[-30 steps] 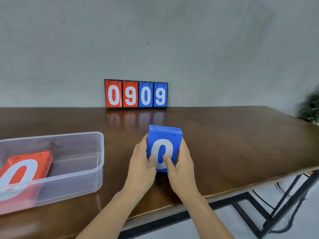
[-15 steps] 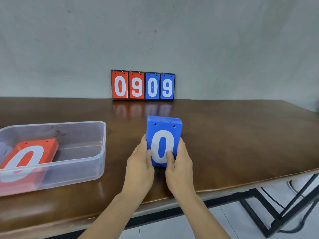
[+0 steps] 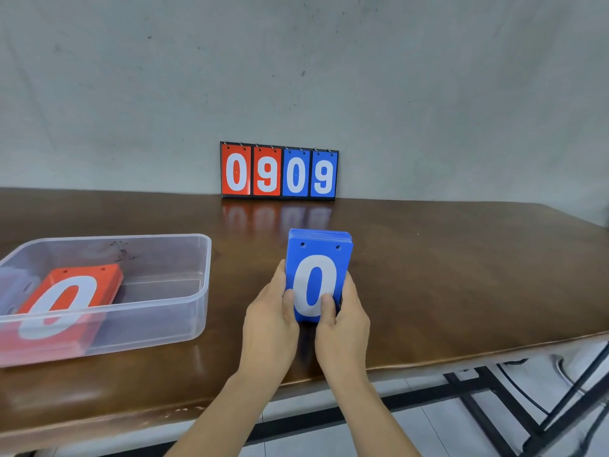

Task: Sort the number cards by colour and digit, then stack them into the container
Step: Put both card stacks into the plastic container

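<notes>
Blue cards (image 3: 318, 278) held up, same as before
Left hand (image 3: 270, 321) and right hand (image 3: 346, 324) both grip them; the container (image 3: 158, 324) comes next

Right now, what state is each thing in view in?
Blue card stack: upright, 0 facing the camera, gripped at both sides.
Left hand: holds its left edge.
Right hand: holds its right edge.
Container: open, no lid, on the table.
Red card stack: lying in the container, 0 up.
Scoreboard: upright, showing 0909.
</notes>
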`<state>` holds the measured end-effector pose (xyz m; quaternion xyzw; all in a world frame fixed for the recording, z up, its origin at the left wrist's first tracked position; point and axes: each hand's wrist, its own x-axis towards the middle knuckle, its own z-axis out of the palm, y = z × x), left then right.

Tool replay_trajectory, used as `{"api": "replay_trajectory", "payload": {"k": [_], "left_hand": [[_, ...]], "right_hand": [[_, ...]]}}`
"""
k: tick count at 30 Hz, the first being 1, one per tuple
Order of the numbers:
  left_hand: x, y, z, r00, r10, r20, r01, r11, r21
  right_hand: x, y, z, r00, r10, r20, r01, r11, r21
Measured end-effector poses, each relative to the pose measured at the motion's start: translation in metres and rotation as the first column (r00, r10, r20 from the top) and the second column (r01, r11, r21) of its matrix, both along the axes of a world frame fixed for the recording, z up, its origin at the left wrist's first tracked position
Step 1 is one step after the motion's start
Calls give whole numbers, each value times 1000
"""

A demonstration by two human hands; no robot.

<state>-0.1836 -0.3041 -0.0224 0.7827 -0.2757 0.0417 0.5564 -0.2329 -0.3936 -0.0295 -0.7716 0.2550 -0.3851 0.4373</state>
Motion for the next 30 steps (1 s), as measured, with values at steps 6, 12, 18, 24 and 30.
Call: {"api": "replay_trajectory", "payload": {"k": [6, 12, 18, 24, 30], "left_hand": [[-7, 2, 9, 999, -36, -32, 35, 998, -42], [2, 27, 39, 998, -45, 44, 45, 999, -11], [38, 92, 120, 991, -118, -70, 103, 976, -190], [89, 155, 148, 913, -209, -351, 125, 961, -247], [133, 199, 127, 804, -178, -567, 80, 978, -194]], "right_hand": [[1, -1, -2, 999, -41, 11, 41, 998, -40], [-2, 3, 31, 1000, 8, 17, -6, 994, -107], [28, 30, 107, 970, 235, 61, -225, 965, -136], [66, 75, 134, 867, 493, 78, -491, 870, -37], [71, 101, 83, 876, 470, -110, -463, 882, 81]]}}
